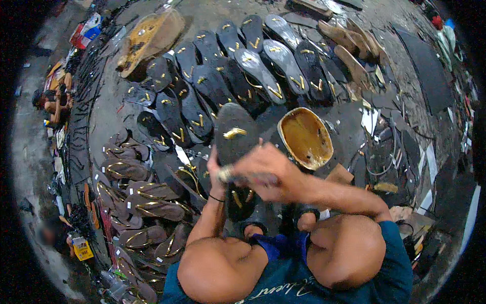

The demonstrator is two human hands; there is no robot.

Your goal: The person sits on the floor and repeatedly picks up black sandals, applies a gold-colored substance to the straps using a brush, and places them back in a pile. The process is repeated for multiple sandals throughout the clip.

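A dark sandal sole (236, 133), with gold strap ends showing on its underside, stands tilted up in front of me. My left hand (214, 169) is closed around its left side, partly hidden behind it. My right hand (264, 169) grips a short brush-like tool (253, 179) with a pale tip; motion blurs it, and the tip is by the lower end of the sole. To the right of the sole sits a tub (324, 161) holding amber, glue-like paste, its rim crusted.
Rows of dark and silver soles (278, 66) lie beyond my hands. Finished-looking sandals with gold straps (152, 200) are heaped at the left. Tan soles (349, 40) lie far right, near a black sheet (422, 66) and scraps. Another person (58, 101) sits at far left.
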